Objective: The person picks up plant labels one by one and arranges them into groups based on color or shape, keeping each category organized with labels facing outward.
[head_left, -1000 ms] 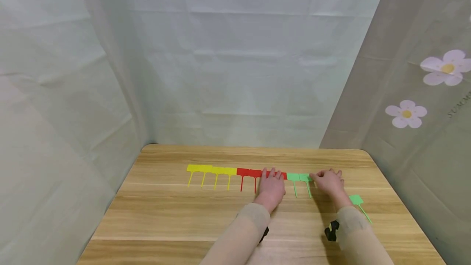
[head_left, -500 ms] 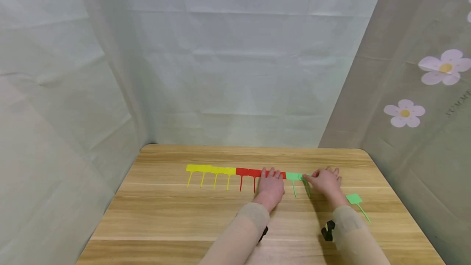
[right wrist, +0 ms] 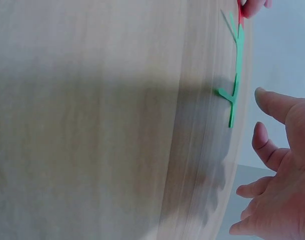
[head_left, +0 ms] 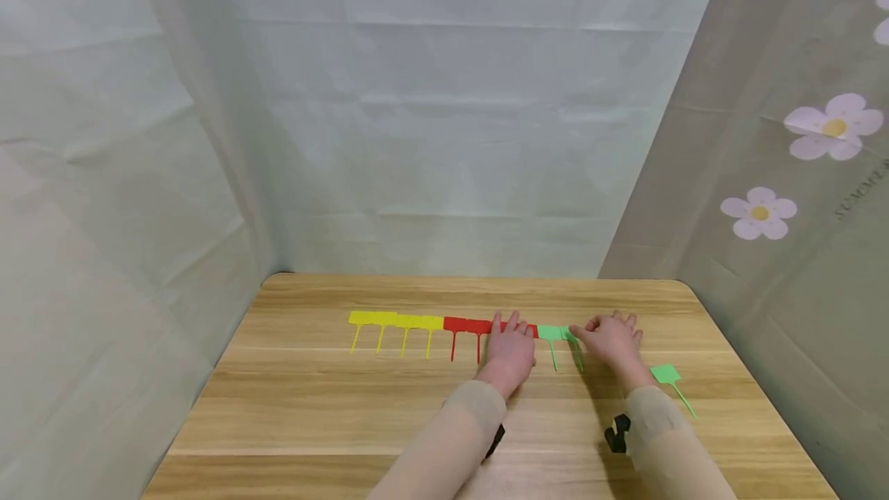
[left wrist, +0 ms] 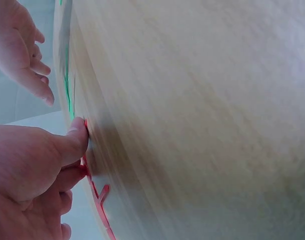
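A row of flat cable tie tags with thin tails lies across the table: yellow tags [head_left: 396, 321] at left, red tags [head_left: 456, 324] in the middle, then two green tags [head_left: 549, 332]. My left hand [head_left: 510, 351] rests its fingertips on the right-hand red tags and partly hides them. In the left wrist view its thumb [left wrist: 76, 137] lies against the red row. My right hand [head_left: 613, 340] is at the right end, thumb and index fingertips overlapping the last green tag [head_left: 566, 333]. Spread fingers with nothing between them show in the right wrist view.
Another green cable tie tag [head_left: 665, 373] lies apart, to the right of my right forearm, tail pointing toward me. The wooden table [head_left: 312, 407] ends at a hanging pale cloth [head_left: 430, 176] behind and at both sides. Dark wrist devices [head_left: 617, 434] sit under the sleeves.
My right hand has moved a little to the left, from beside the last green tag to over its right part. My left hand has stayed on the red tags. The whole view has shifted slightly.
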Tool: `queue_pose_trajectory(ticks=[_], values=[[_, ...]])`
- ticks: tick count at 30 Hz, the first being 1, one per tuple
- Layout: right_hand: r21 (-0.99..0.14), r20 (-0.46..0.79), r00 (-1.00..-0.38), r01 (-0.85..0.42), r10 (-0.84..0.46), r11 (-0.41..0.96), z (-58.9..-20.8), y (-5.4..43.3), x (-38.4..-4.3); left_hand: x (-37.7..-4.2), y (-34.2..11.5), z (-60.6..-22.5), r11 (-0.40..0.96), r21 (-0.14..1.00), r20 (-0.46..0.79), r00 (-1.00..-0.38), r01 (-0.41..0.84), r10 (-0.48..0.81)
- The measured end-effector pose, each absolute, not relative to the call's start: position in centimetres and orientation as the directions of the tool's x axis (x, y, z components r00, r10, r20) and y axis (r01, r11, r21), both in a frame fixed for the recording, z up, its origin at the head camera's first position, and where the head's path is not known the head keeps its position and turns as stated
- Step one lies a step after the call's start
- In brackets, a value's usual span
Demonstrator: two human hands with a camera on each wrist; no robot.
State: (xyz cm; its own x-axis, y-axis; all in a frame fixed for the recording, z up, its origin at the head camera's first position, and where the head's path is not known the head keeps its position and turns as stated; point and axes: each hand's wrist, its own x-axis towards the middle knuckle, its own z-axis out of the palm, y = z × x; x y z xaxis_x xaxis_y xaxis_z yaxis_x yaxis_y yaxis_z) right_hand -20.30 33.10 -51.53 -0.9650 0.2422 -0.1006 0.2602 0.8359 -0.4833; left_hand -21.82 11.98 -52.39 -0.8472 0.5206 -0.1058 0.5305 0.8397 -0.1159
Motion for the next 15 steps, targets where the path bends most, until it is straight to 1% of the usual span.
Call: queue_pose_trajectory(ticks=[15], values=[[-0.487, -0.097, -0.967, 0.253, 0.235, 0.836, -51.06, 33.12, -20.22, -21.93, 11.92, -52.83, 0.845, -0.087, -0.094, -0.848, 0.528, 0.521]])
